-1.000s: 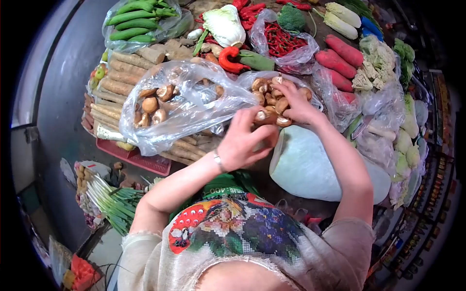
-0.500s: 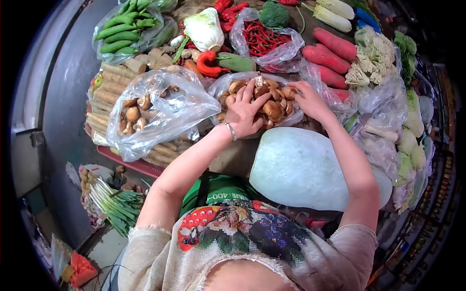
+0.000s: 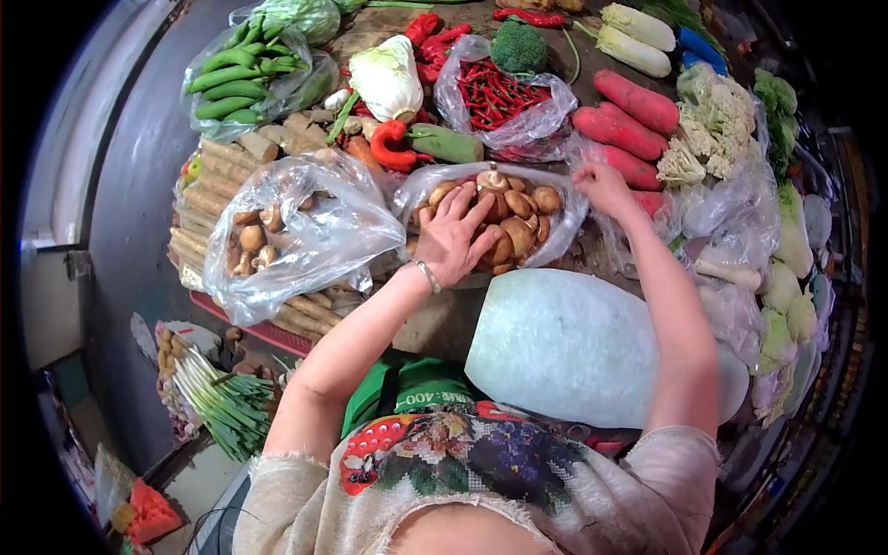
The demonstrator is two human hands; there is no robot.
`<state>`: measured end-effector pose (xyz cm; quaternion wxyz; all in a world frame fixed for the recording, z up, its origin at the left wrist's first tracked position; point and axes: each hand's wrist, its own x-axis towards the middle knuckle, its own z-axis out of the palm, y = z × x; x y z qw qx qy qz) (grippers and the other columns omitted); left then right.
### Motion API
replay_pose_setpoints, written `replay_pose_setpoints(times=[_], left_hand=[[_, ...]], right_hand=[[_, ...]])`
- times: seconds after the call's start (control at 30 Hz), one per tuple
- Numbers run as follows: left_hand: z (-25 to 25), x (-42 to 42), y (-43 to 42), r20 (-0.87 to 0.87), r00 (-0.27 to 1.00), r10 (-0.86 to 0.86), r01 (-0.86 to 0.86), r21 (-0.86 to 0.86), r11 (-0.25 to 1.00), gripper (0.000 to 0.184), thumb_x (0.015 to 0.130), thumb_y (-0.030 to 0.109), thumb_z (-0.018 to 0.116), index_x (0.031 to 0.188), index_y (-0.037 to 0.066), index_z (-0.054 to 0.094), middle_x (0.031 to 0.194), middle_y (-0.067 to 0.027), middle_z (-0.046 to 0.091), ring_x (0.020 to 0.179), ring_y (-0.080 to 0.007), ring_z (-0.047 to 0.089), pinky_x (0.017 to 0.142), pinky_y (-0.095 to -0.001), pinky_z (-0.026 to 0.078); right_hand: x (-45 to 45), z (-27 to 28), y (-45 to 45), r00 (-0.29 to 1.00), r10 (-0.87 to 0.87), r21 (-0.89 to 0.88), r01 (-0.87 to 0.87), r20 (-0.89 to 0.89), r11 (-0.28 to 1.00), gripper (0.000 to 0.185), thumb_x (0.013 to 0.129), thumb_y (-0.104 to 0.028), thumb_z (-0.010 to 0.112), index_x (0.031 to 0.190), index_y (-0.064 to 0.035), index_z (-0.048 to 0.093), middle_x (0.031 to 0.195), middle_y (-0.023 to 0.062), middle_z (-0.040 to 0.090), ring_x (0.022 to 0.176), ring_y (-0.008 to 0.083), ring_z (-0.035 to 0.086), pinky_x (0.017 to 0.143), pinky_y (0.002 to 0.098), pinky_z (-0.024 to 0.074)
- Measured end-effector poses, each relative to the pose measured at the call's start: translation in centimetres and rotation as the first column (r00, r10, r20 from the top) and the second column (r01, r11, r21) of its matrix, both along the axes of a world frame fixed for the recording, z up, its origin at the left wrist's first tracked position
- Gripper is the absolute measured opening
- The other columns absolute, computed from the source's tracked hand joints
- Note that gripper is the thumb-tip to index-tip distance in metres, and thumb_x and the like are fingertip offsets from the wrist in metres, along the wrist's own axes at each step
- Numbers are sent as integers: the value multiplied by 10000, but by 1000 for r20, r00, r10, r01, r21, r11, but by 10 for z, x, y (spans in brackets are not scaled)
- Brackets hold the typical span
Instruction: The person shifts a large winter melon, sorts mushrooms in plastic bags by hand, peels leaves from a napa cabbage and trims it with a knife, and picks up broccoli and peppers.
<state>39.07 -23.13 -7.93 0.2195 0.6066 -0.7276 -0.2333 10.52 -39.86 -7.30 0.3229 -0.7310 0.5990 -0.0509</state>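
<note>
Brown mushrooms fill a clear plastic bag whose mouth lies open in the middle of the stall. My left hand rests on the left part of the mushrooms, fingers spread. At the bag's right edge, my right hand has its fingers pinched together on the plastic rim. To the left is a second plastic bag with more mushrooms in it. A large pale winter melon lies just in front of my body, below the right forearm.
Behind the mushrooms lie red chillies in a bag, a broccoli and a napa cabbage. Red-skinned radishes and cauliflower are at right. Long brown roots and bagged green peppers stand left.
My right hand has shifted right from the mushrooms' edge, and the bag's rim now stretches out with it. The left hand has moved slightly left and down, still on the mushrooms.
</note>
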Motion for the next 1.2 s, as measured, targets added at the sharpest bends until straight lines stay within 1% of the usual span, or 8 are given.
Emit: replay_pose_setpoints(times=[0.17, 0.3, 0.5, 0.6, 0.77, 0.97, 1.07, 1.2], left_hand=[[20, 22, 15, -62, 996, -68, 60, -115, 992, 557, 936, 361, 576, 1434, 152, 437, 1530, -211, 297, 1393, -407, 308, 1056, -523, 314], [11, 68, 45, -8, 997, -71, 68, -205, 976, 654, 856, 108, 673, 1455, 120, 409, 1535, -201, 284, 1406, -408, 293, 1146, -495, 264], [-9, 137, 68, 144, 985, 95, -48, -304, 952, 603, 858, 141, 665, 1424, 114, 459, 1511, -204, 343, 1383, -396, 349, 1114, -508, 303], [-17, 142, 74, 273, 932, 237, -181, -213, 960, 537, 912, 292, 592, 1411, 128, 484, 1498, -161, 384, 1360, -347, 390, 1094, -488, 300], [-45, 138, 73, 249, 930, 271, -177, -342, 923, 587, 843, 197, 657, 1400, 116, 489, 1467, -189, 413, 1363, -391, 369, 1101, -509, 302], [-52, 140, 77, 313, 913, 263, -147, -349, 926, 612, 866, 236, 611, 1436, 98, 435, 1502, -191, 370, 1392, -380, 340, 1100, -476, 254], [-54, 139, 77, 294, 919, 262, -145, -366, 919, 605, 854, 212, 634, 1422, 115, 450, 1498, -195, 372, 1388, -382, 343, 1088, -490, 284], [-51, 141, 76, 211, 943, 257, -181, -322, 929, 611, 820, 158, 669, 1397, 112, 473, 1493, -198, 375, 1383, -406, 336, 1105, -507, 298]], right_hand=[[-2, 3, -5, 999, 33, 49, -33, 1, 998, 216, 784, -156, 690, 982, -69, 682, 881, 142, 665, 846, 276, 651, 765, 375, 505], [39, 26, -9, 981, 188, -223, -173, 47, 959, 357, 792, -191, 694, 1121, -66, 633, 1066, 169, 621, 979, 317, 621, 859, 400, 492], [158, 0, -24, 895, 442, -266, -415, 51, 870, 336, 834, -218, 615, 1109, -28, 639, 1065, 192, 641, 1010, 354, 621, 895, 448, 473], [216, 6, -22, 831, 457, -57, -498, -318, 865, 504, 824, -232, 662, 1281, -42, 566, 1212, 179, 603, 1105, 322, 591, 979, 488, 417], [248, -37, -18, 825, 398, -187, -499, -401, 846, 268, 818, -168, 621, 1072, -89, 656, 1076, 107, 696, 1045, 286, 641, 875, 447, 437], [232, 0, -30, 926, 319, -169, -354, -201, 920, 499, 713, -209, 755, 1162, -68, 588, 1105, 159, 661, 1128, 303, 581, 949, 442, 409], [187, 20, -46, 955, 207, -278, -144, 213, 950, 662, 659, -229, 796, 1246, -53, 546, 1197, 188, 621, 1104, 339, 608, 965, 391, 477], [102, 84, -28, 918, 216, -122, -185, 332, 975, 744, 705, -142, 799, 1343, -11, 440, 1321, 148, 546, 1241, 223, 511, 1066, 346, 386]])
